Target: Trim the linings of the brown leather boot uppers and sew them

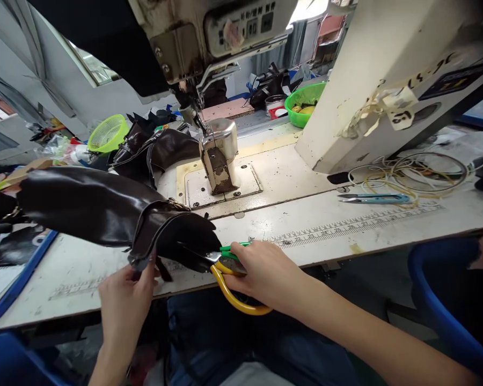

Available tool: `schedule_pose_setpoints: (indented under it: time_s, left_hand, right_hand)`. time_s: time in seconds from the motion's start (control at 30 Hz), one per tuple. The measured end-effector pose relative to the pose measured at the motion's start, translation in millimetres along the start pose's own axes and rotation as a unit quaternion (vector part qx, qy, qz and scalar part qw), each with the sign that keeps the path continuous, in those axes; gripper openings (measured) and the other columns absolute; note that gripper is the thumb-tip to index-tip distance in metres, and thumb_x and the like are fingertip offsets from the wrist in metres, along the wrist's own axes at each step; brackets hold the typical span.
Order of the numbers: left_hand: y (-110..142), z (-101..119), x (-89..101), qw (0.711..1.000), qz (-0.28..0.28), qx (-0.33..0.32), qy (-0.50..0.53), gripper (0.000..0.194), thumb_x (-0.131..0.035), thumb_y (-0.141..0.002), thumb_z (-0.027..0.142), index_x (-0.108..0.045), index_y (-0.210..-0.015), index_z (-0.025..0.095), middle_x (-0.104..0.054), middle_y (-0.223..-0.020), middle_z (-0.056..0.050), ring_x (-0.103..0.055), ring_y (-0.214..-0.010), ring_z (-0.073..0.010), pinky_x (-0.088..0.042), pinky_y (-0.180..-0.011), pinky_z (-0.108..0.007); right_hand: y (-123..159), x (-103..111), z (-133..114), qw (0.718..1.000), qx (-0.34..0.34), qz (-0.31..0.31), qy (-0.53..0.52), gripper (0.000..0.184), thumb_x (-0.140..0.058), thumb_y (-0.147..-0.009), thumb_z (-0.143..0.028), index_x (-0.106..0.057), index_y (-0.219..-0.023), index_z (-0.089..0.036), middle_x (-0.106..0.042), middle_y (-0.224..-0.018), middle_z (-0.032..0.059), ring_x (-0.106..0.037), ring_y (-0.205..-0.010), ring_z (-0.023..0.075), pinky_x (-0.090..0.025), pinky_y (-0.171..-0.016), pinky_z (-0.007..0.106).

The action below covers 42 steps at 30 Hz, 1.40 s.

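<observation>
A dark brown leather boot upper (104, 212) lies across the left of the sewing table (290, 214), its open end hanging over the front edge. My left hand (124, 300) pinches the lower edge of that leather from below. My right hand (261, 276) grips scissors (229, 279) with yellow and green handles, and their blades reach into the leather's edge. Both hands are closed and sit just in front of the table's edge.
A post-bed sewing machine (219, 153) stands at the middle, its big arm (386, 80) at the right. Blue thread snips (374, 198) and coiled cords (410, 174) lie at the right. Green baskets (301, 104) and more leather pieces (153, 147) sit behind. Blue bins flank the table.
</observation>
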<state>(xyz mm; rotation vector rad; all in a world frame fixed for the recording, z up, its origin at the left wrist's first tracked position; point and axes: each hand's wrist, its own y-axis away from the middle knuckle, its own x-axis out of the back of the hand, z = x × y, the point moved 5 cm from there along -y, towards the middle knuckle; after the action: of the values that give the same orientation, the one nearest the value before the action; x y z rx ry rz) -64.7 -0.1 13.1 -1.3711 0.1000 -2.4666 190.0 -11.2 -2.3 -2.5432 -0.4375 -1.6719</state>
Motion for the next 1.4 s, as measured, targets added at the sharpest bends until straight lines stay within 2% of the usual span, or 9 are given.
schedule_pose_setpoints:
  time_s: [0.17, 0.37, 0.63, 0.8, 0.97, 1.1, 1.2, 1.3, 1.4]
  left_hand:
    - [-8.5, -0.8, -17.6, 0.982, -0.031, 0.094, 0.159, 0.056, -0.060, -0.075, 0.070, -0.071, -0.070, 0.016, -0.071, -0.061, -0.006, -0.069, -0.060, -0.0252, -0.056, -0.057, -0.033]
    - [-5.1, 5.3, -23.9, 0.964, -0.042, 0.086, 0.249, 0.046, -0.066, -0.078, 0.062, -0.071, -0.069, 0.017, -0.072, -0.067, -0.004, -0.066, -0.066, -0.0181, -0.051, -0.067, -0.026]
    - [-1.6, 1.0, -40.8, 0.920, -0.034, 0.119, 0.372, 0.046, -0.068, -0.076, 0.061, -0.067, -0.066, 0.017, -0.071, -0.064, -0.005, -0.063, -0.061, -0.0174, -0.051, -0.059, -0.027]
    - [0.7, 1.7, -38.8, 0.921, -0.038, 0.125, 0.366, 0.042, -0.066, -0.083, 0.057, -0.070, -0.071, 0.017, -0.072, -0.068, -0.005, -0.064, -0.065, -0.0169, -0.052, -0.063, -0.026]
    - [1.3, 7.3, -21.8, 0.938, -0.043, 0.132, 0.318, 0.039, -0.068, -0.080, 0.055, -0.075, -0.074, 0.017, -0.073, -0.069, -0.005, -0.068, -0.069, -0.0201, -0.055, -0.067, -0.028]
    - [-1.4, 18.5, 0.2, 0.965, -0.037, 0.108, 0.237, 0.040, -0.068, -0.075, 0.058, -0.075, -0.070, 0.019, -0.074, -0.068, -0.005, -0.068, -0.070, -0.0221, -0.054, -0.067, -0.029]
    - [-6.8, 36.5, 10.8, 0.994, -0.058, 0.015, 0.088, 0.048, -0.059, -0.078, 0.064, -0.064, -0.056, 0.022, -0.064, -0.055, -0.002, -0.058, -0.055, -0.0175, -0.043, -0.051, -0.026]
    - [-13.2, 55.1, 23.6, 0.989, -0.013, -0.091, -0.115, 0.043, -0.056, -0.080, 0.064, -0.053, -0.064, 0.024, -0.053, -0.050, 0.002, -0.046, -0.044, -0.0150, -0.030, -0.043, -0.026]
    - [-21.3, 68.1, 34.3, 0.952, 0.075, -0.215, -0.203, 0.043, -0.055, -0.083, 0.061, -0.058, -0.106, 0.025, -0.069, -0.094, -0.008, -0.066, -0.081, -0.0280, -0.050, -0.063, -0.034]
  right_hand:
    - [2.9, 2.1, 1.8, 0.999, 0.011, 0.021, -0.026, 0.024, -0.065, -0.082, -0.037, -0.049, -0.073, -0.022, -0.044, -0.055, -0.0049, -0.031, -0.048, 0.0122, -0.016, -0.048, 0.028]
    - [8.3, 10.2, -7.5, 0.994, 0.026, 0.062, -0.086, 0.025, -0.064, -0.078, -0.039, -0.045, -0.074, -0.022, -0.042, -0.055, -0.0069, -0.027, -0.051, 0.0117, -0.016, -0.051, 0.028]
    - [5.1, -2.4, -11.7, 0.995, 0.011, 0.014, -0.095, 0.020, -0.065, -0.079, -0.037, -0.051, -0.078, -0.022, -0.040, -0.055, -0.0074, -0.022, -0.050, 0.0123, -0.015, -0.051, 0.027]
    - [3.4, -7.3, -11.9, 0.997, 0.023, 0.024, -0.071, 0.023, -0.069, -0.082, -0.039, -0.056, -0.084, -0.020, -0.043, -0.057, -0.0065, -0.025, -0.050, 0.0122, -0.016, -0.051, 0.026]
    - [11.2, -3.6, -0.8, 0.985, 0.070, 0.045, -0.153, 0.025, -0.072, -0.083, -0.029, -0.050, -0.075, -0.022, -0.044, -0.058, -0.0076, -0.027, -0.048, 0.0103, -0.021, -0.050, 0.025]
    - [35.9, 11.1, 22.4, 0.958, 0.124, 0.167, -0.197, 0.018, -0.067, -0.086, -0.029, -0.049, -0.083, -0.024, -0.042, -0.058, -0.0080, -0.030, -0.049, 0.0112, -0.027, -0.048, 0.025]
    - [44.8, 36.0, 40.2, 0.921, 0.036, 0.297, -0.251, 0.018, -0.066, -0.088, -0.030, -0.049, -0.089, -0.026, -0.053, -0.066, -0.0051, -0.041, -0.050, 0.0117, -0.037, -0.049, 0.023]
    - [27.5, 64.8, 27.9, 0.911, 0.026, 0.329, -0.250, 0.029, -0.065, -0.089, -0.028, -0.051, -0.114, -0.026, -0.067, -0.097, 0.0033, -0.057, -0.061, 0.0139, -0.047, -0.055, 0.025]
    - [-5.7, 84.6, 0.7, 0.929, 0.108, 0.286, -0.210, 0.034, -0.054, -0.087, -0.013, -0.050, -0.118, -0.024, -0.067, -0.102, 0.0046, -0.064, -0.082, 0.0176, -0.049, -0.064, 0.025]
